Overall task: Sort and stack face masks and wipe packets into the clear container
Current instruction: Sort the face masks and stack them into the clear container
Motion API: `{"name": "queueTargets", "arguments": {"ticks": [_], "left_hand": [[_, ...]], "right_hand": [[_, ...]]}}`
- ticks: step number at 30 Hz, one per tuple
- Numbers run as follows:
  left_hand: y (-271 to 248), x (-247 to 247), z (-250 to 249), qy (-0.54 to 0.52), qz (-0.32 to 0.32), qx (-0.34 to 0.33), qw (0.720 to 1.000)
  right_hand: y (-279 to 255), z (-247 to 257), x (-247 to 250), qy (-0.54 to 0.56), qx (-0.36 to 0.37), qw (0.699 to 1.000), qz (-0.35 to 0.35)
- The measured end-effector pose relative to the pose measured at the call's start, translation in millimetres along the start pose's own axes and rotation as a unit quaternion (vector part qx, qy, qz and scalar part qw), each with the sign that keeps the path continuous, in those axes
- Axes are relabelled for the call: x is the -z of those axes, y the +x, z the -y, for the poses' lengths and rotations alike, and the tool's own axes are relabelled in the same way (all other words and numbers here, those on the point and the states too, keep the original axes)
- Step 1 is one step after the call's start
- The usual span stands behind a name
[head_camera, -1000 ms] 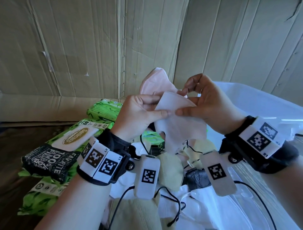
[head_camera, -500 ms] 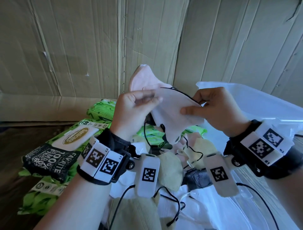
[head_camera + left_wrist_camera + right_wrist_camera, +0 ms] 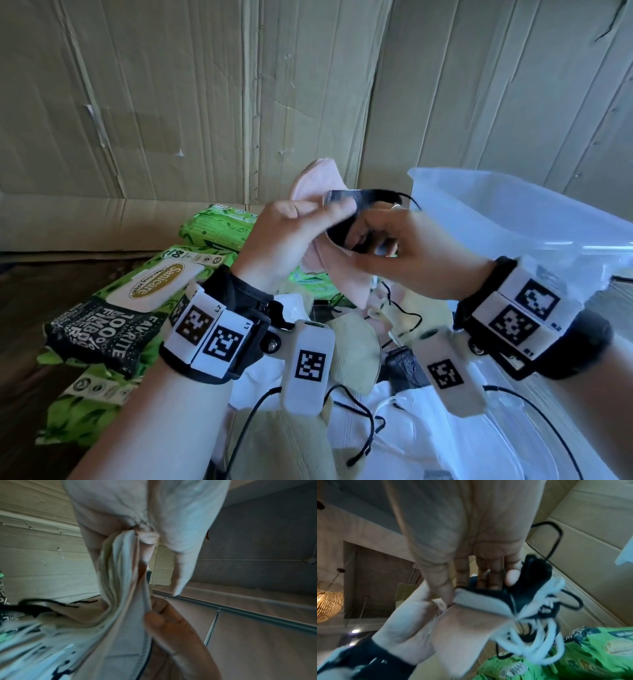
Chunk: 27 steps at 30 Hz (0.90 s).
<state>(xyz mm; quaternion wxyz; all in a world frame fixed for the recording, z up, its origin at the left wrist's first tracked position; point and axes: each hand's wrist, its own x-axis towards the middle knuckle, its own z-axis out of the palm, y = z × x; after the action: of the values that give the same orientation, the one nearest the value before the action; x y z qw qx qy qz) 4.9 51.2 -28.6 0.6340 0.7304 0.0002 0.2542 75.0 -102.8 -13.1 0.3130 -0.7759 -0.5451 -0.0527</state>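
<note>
Pink mask (image 3: 317,260) – black mask (image 3: 346,219) against it – pinched by both hands

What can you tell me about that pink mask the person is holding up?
The pink mask is soft, pale pink fabric folded flat, with a rounded end pointing up toward the cardboard wall. It is held in the air above the pile of masks, beside the clear container. The left hand pinches its upper part; the right hand pinches it from the other side, along with a black mask lying against it. Its ear loops cannot be clearly made out.
</note>
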Motion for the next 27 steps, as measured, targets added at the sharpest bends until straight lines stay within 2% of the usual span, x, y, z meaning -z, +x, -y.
{"name": "queueTargets", "arguments": {"ticks": [2, 4, 6, 8, 10, 15, 22, 27], "left_hand": [[-0.9, -0.8, 0.7, 0.02, 0.01, 0.007, 1.0], [-0.8, 1.4, 1.3, 0.03, 0.013, 0.011, 0.999], [-0.9, 1.8, 1.3, 0.04, 0.026, 0.015, 0.999], [-2.6, 0.6, -0.2, 0.057, 0.054, 0.015, 0.997], [-4.9, -1.7, -1.0, 0.08, 0.082, 0.009, 0.993], [-7.5, -3.1, -2.9, 0.083, 0.087, 0.012, 0.993], [-11.4, -7.1, -7.4, 0.047, 0.116, 0.024, 0.992], [-10.5, -9.1, -2.8, 0.019, 0.134, 0.001, 0.991]], "right_hand": [[0.2, 0.6, 4.2, 0.123, -0.039, 0.991, 0.022], [0.9, -4.4, 11.3, 0.204, -0.073, 0.976, -0.016], [1.7, -10.5, 16.3, 0.14, -0.057, 0.986, -0.066], [2.7, -13.1, 17.4, 0.038, -0.03, 0.996, -0.073], [4.0, -13.4, 15.3, 0.006, -0.02, 0.997, -0.079], [2.7, -9.8, 14.6, 0.023, -0.019, 0.992, -0.122], [1.7, -4.3, 19.4, 0.13, -0.045, 0.987, -0.08], [5.4, -3.3, 16.5, 0.088, -0.069, 0.987, -0.111]]}}
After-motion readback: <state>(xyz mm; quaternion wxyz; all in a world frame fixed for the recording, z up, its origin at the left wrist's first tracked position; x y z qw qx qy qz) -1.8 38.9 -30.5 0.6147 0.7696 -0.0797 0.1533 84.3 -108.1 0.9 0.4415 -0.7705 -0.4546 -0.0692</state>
